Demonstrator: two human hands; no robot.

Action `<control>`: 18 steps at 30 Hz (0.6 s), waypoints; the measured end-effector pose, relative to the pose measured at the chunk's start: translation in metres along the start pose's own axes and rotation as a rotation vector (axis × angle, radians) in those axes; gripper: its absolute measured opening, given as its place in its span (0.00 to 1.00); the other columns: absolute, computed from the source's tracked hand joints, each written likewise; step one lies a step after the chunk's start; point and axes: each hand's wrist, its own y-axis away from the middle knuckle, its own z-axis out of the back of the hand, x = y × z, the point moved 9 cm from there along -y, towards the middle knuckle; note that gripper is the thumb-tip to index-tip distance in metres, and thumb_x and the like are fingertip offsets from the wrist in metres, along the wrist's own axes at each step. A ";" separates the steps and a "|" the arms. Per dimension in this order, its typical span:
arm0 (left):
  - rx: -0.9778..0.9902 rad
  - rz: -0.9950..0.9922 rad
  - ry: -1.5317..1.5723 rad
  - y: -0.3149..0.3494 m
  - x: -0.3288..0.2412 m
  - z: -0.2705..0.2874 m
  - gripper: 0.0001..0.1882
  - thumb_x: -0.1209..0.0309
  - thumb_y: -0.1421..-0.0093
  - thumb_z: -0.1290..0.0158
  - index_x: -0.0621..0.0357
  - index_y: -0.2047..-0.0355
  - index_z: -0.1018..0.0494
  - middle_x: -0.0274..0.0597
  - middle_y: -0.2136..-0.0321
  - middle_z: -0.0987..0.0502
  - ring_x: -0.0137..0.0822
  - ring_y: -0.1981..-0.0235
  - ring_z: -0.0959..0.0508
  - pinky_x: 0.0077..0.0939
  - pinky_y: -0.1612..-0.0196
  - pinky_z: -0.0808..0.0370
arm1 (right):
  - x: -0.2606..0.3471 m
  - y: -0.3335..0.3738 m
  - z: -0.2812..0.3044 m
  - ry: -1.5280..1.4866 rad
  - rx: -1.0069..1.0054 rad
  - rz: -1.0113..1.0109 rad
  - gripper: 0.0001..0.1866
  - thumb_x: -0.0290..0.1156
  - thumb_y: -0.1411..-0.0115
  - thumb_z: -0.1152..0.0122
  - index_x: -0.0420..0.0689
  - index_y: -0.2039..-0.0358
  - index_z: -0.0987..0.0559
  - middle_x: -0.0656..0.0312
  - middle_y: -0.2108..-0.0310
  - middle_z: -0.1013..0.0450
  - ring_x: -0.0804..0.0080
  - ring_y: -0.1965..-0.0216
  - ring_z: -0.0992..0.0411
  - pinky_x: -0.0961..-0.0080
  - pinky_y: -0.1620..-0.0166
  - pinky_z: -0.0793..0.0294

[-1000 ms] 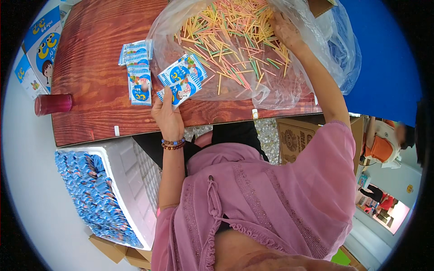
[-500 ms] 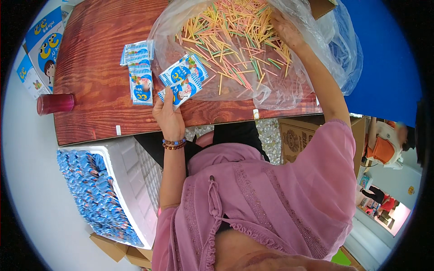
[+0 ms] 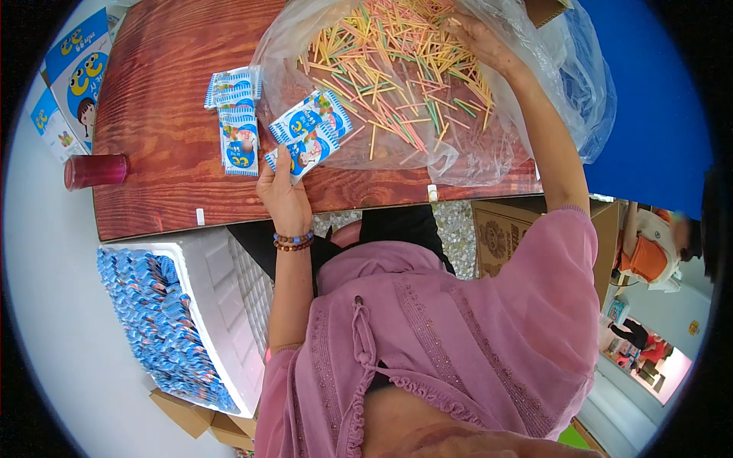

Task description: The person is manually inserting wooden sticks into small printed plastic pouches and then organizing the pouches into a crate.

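Between the thumb and fingers of my left hand [image 3: 288, 202] are a few small blue-and-white packets [image 3: 311, 149], fanned over the near left edge of a clear plastic bag [image 3: 397, 156]. Spread across that bag is a loose heap of thin pastel candy sticks [image 3: 393, 57] in yellow, pink, orange and green. At the heap's far right side, my right hand [image 3: 485, 44] has its fingers bent down among the sticks; what they hold is too small to make out. Just left of my left hand lies an overlapping row of similar packets [image 3: 239, 137] on the wooden table [image 3: 168, 99].
A red-lidded jar [image 3: 97, 171] lies at the table's left edge, near printed cartons [image 3: 80, 84]. Below left, a white foam box [image 3: 221, 305] holds many blue packets. A cardboard box [image 3: 500, 237] stands under the table's right side. Another person [image 3: 653, 244] is at far right.
My right hand has shifted slightly up and left within the heap, its fingers more bent. My left hand and the packets in it have hardly moved.
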 end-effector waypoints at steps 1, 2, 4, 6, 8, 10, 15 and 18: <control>0.012 0.002 0.006 0.000 0.001 -0.002 0.08 0.73 0.36 0.49 0.66 0.62 0.25 0.41 0.62 0.21 0.27 0.63 0.21 0.23 0.58 0.24 | 0.000 0.000 0.002 -0.159 -0.029 0.034 0.15 0.37 0.32 0.53 0.41 0.53 0.24 0.56 0.56 0.24 0.65 0.50 0.30 0.74 0.46 0.35; 0.006 -0.001 0.003 0.001 -0.001 0.000 0.08 0.73 0.36 0.49 0.66 0.62 0.25 0.41 0.62 0.21 0.27 0.63 0.21 0.23 0.58 0.24 | 0.015 -0.002 0.000 -0.165 -0.026 0.038 0.15 0.37 0.32 0.53 0.41 0.53 0.24 0.56 0.56 0.24 0.65 0.50 0.30 0.74 0.46 0.35; -0.032 -0.008 0.024 0.002 -0.005 0.005 0.08 0.73 0.36 0.49 0.66 0.62 0.25 0.41 0.62 0.21 0.27 0.62 0.22 0.22 0.57 0.24 | 0.041 -0.002 -0.014 -0.586 0.015 -0.092 0.16 0.38 0.32 0.54 0.40 0.54 0.24 0.62 0.59 0.23 0.73 0.54 0.29 0.76 0.46 0.35; -0.025 -0.017 0.023 0.003 -0.007 0.006 0.08 0.73 0.36 0.49 0.66 0.62 0.25 0.41 0.62 0.22 0.27 0.62 0.22 0.22 0.57 0.24 | 0.073 0.011 -0.030 -0.708 -0.046 -0.135 0.16 0.38 0.33 0.52 0.41 0.53 0.25 0.63 0.60 0.23 0.74 0.55 0.29 0.74 0.48 0.34; -0.001 -0.011 0.025 0.002 -0.006 0.000 0.08 0.73 0.36 0.49 0.66 0.62 0.25 0.41 0.62 0.22 0.27 0.61 0.22 0.22 0.57 0.24 | 0.078 0.025 -0.048 -0.820 -0.122 -0.192 0.16 0.38 0.34 0.49 0.41 0.53 0.26 0.64 0.62 0.23 0.75 0.57 0.30 0.72 0.50 0.32; -0.008 -0.001 0.041 0.003 -0.006 -0.002 0.08 0.73 0.36 0.49 0.66 0.62 0.25 0.41 0.62 0.22 0.27 0.61 0.22 0.23 0.56 0.24 | 0.074 0.037 -0.075 -1.054 -0.191 -0.248 0.14 0.34 0.34 0.50 0.41 0.51 0.27 0.66 0.62 0.24 0.80 0.60 0.30 0.81 0.54 0.32; 0.013 0.003 0.030 0.005 -0.005 -0.002 0.08 0.73 0.36 0.50 0.66 0.61 0.26 0.41 0.61 0.22 0.28 0.61 0.22 0.24 0.56 0.24 | 0.091 0.052 -0.092 -0.884 -0.310 -0.256 0.13 0.29 0.36 0.48 0.43 0.51 0.27 0.66 0.62 0.25 0.78 0.59 0.29 0.81 0.54 0.33; 0.017 0.006 0.029 0.005 -0.004 -0.001 0.08 0.73 0.36 0.50 0.66 0.61 0.26 0.41 0.61 0.22 0.28 0.61 0.22 0.25 0.56 0.24 | 0.105 0.055 -0.083 -0.715 -0.358 -0.151 0.12 0.29 0.36 0.48 0.43 0.52 0.27 0.65 0.59 0.27 0.76 0.59 0.29 0.79 0.51 0.33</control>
